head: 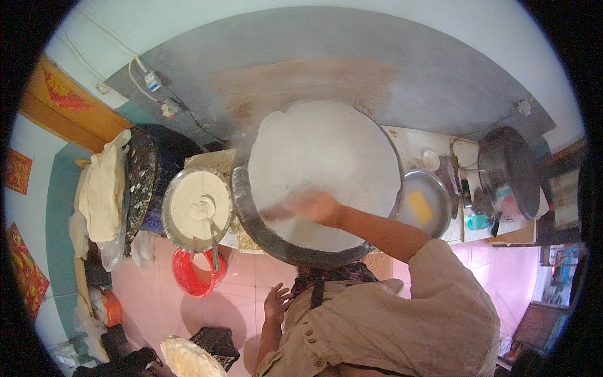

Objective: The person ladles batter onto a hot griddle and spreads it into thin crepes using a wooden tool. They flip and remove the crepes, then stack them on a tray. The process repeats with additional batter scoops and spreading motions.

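A large round griddle with a dark rim lies before me, hazy with steam. A thin white sheet of batter covers most of its surface. Over the lower left part of the sheet, my right hand is blurred by motion. A flat brown tool appears to stick out leftward from its fingers; the blur hides its exact shape. My left hand hangs beside my waist, below the griddle's front edge, fingers apart and holding nothing.
Left of the griddle stands a metal basin of pale batter with a ladle in it. Below is a red bucket. On the right, a metal basin holds cloudy liquid and a yellow block. Power cords hang along the wall.
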